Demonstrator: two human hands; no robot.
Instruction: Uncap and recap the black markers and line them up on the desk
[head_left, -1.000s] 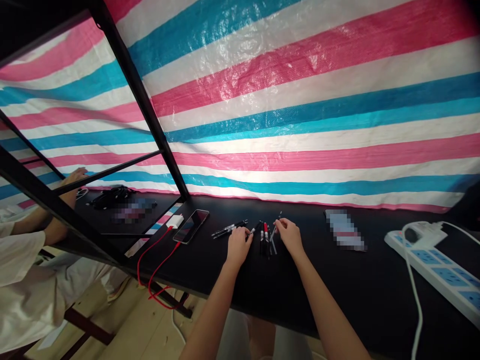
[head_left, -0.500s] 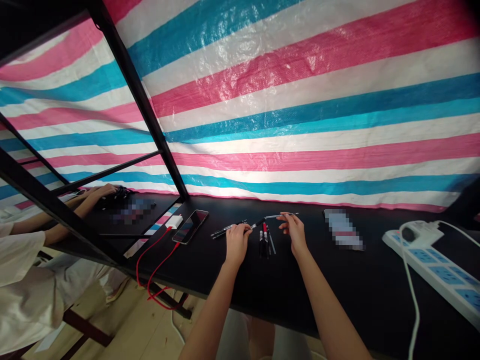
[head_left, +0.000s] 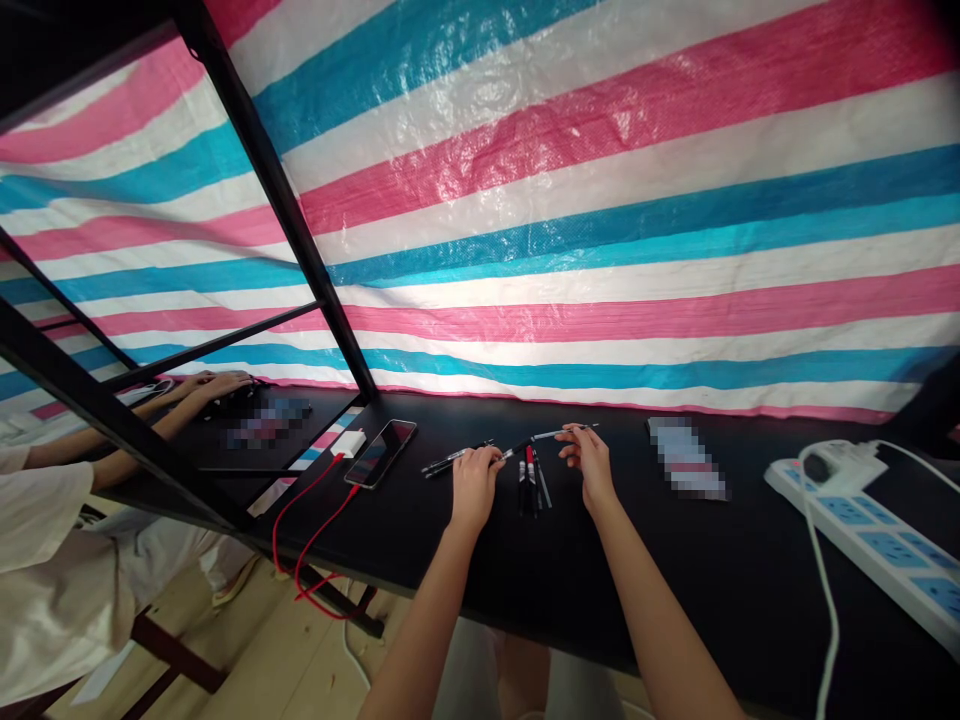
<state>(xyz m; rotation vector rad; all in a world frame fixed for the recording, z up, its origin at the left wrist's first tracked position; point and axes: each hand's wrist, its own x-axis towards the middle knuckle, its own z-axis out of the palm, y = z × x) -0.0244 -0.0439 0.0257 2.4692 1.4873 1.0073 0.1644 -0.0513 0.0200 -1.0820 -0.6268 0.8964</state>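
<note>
Head camera view shows us our left hand (head_left: 472, 490) pinching a black pen barrel (head_left: 517, 449) between thumb and fingers, just above the middle of the black bench (head_left: 540, 570). Our right hand (head_left: 590, 468) grips a slim translucent pen refill (head_left: 546, 435) in its fingertips, the other fingers loosely curled. We see the refill's left end meeting the barrel's right end, the two forming a slightly bent line; we cannot tell whether one sits inside the other. Just below that line, between our hands, lies a small cluster of pens (head_left: 523, 490), with a red part (head_left: 529, 456) among them and a loose grey refill (head_left: 544, 487) along its right side. More pens (head_left: 444, 463) lie just left of our left hand. Farther left we have a smartphone (head_left: 382, 453) beside a white charger (head_left: 349, 444), with a red cable (head_left: 306, 525) hanging over the bench edge. Right of our right hand lies a blurred flat item (head_left: 688, 460), then a white power strip (head_left: 874, 540).
</note>
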